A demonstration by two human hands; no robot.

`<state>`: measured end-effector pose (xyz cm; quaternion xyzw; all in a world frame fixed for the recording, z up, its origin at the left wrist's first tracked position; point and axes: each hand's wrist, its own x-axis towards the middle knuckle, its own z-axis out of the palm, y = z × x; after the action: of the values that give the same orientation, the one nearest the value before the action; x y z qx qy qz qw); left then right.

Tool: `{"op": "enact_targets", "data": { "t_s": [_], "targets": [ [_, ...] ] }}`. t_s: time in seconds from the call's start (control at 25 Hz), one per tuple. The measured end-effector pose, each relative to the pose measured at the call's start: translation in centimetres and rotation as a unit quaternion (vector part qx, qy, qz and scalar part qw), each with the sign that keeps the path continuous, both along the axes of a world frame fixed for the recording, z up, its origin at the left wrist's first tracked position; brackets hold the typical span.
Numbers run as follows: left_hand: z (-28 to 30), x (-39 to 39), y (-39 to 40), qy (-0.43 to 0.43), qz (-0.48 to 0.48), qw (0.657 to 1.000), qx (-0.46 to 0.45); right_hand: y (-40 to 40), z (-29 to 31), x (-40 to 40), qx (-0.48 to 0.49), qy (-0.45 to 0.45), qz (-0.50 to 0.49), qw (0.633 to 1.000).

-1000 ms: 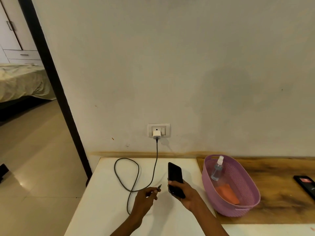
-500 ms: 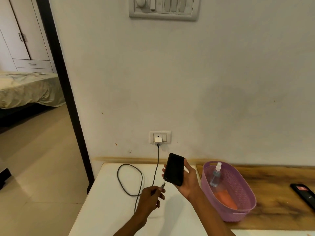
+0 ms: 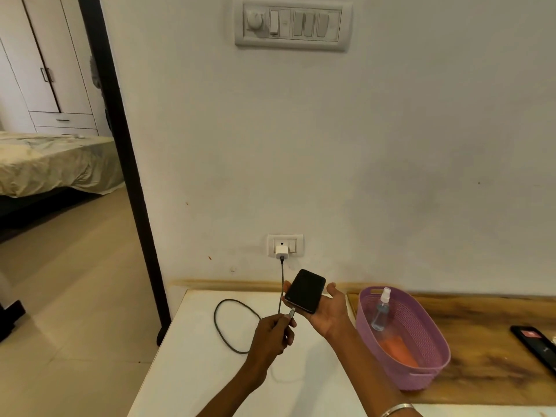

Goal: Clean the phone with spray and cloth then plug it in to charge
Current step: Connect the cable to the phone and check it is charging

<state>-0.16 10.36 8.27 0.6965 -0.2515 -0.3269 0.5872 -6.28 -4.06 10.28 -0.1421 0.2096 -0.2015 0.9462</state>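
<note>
Cradling the phone (image 3: 305, 291) on its upturned palm, my right hand (image 3: 326, 311) has fingers curled up along the far edges, just left of the purple basket (image 3: 421, 373). My left hand (image 3: 272, 337) pinches the cable plug (image 3: 291, 312) at the phone's near end; I cannot tell if it is seated. Inside the basket lie the spray bottle (image 3: 380, 310) and orange cloth (image 3: 397, 350). Left of the basket, the cable (image 3: 228, 338) loops on the white table (image 3: 186, 371).
</note>
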Motion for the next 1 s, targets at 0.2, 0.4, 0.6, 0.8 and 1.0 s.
{"op": "enact_targets", "data": {
  "t_s": [0.2, 0.4, 0.6, 0.8, 1.0],
  "targets": [
    [0.8, -0.4, -0.3, -0.03, -0.001, 1.0, -0.008, 0.8, 0.3, 0.2, -0.004, 0.001, -0.011, 1.0],
    [0.8, -0.8, -0.1, -0.031, 0.0, 0.999, -0.028, 1.3, 0.4, 0.3, -0.002, 0.005, -0.031, 0.999],
    [1.0, -0.9, -0.1, -0.024, -0.002, 0.999, -0.036, 1.4, 0.0, 0.4, 0.004, 0.011, -0.032, 0.999],
    [1.0, -0.9, -0.2, -0.023, -0.002, 0.999, -0.03, 1.4, -0.2, 0.5, 0.02, 0.014, -0.043, 0.999],
    [1.0, -0.5, -0.2, -0.008, -0.007, 1.0, -0.02, 1.5, -0.2, 0.5, 0.013, 0.014, -0.045, 0.999]
  ]
}}
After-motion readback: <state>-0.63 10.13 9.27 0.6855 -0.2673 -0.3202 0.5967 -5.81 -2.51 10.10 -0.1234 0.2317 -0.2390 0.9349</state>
